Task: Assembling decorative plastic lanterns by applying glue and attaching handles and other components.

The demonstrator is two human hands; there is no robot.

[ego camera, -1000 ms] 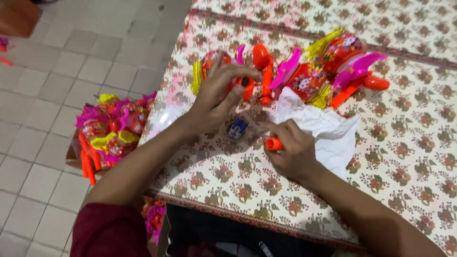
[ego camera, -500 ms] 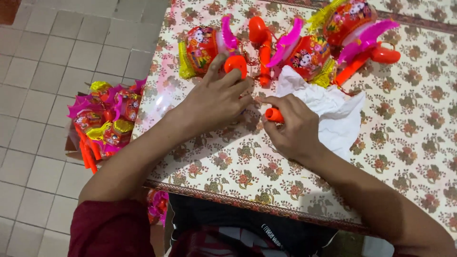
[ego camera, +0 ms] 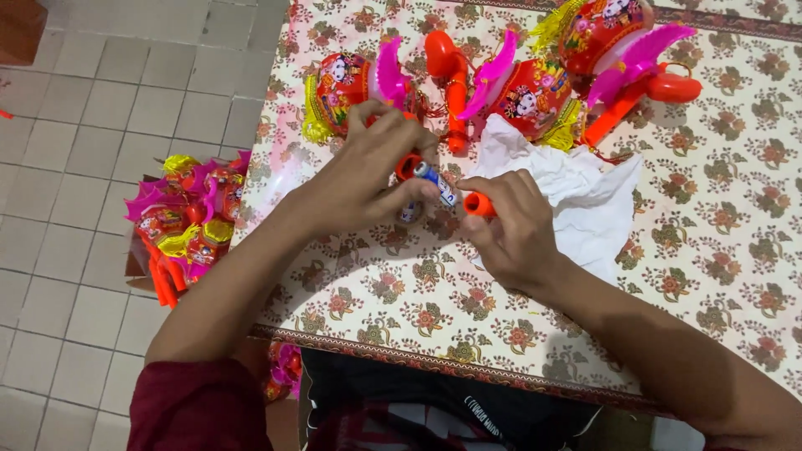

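Your left hand point(ego camera: 359, 179) has lifted a small battery point(ego camera: 436, 182) toward the right hand point(ego camera: 514, 230), which pinches an orange cap point(ego camera: 479, 205). Both grips are fingertip-light, apparently; either piece could slip and roll off the bench point(ego camera: 718, 276).

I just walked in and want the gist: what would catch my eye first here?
The bright red toy lanterns with pink wings and orange handles, lying at the far side of the floral tablecloth. In front of them the left hand pinches a small battery, while the right hand holds an orange cap beside crumpled white paper.
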